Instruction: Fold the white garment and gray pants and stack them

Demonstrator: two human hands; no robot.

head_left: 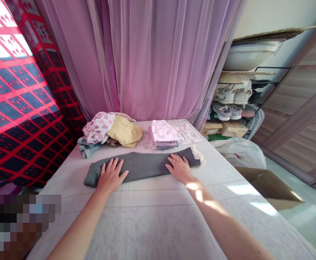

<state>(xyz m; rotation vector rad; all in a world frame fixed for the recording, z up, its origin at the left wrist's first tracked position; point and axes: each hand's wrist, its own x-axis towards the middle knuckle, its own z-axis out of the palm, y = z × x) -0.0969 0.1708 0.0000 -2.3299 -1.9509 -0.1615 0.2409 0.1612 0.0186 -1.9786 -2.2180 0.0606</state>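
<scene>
A long grey garment (144,164) lies folded lengthways across the white-covered table (158,216). My left hand (110,177) rests flat on its left end, fingers spread and open. On the garment's right part, my right hand (179,167) also lies flat with its fingers stretched out. A bit of white lace trim (200,156) shows at the garment's right end.
Behind the grey garment sit a loose heap of clothes (106,133) with a yellow piece (125,131), and a neat folded pink stack (163,134). Pink curtains (152,57) hang at the back. A shoe rack (233,104), boxes and a cardboard box (268,186) stand to the right.
</scene>
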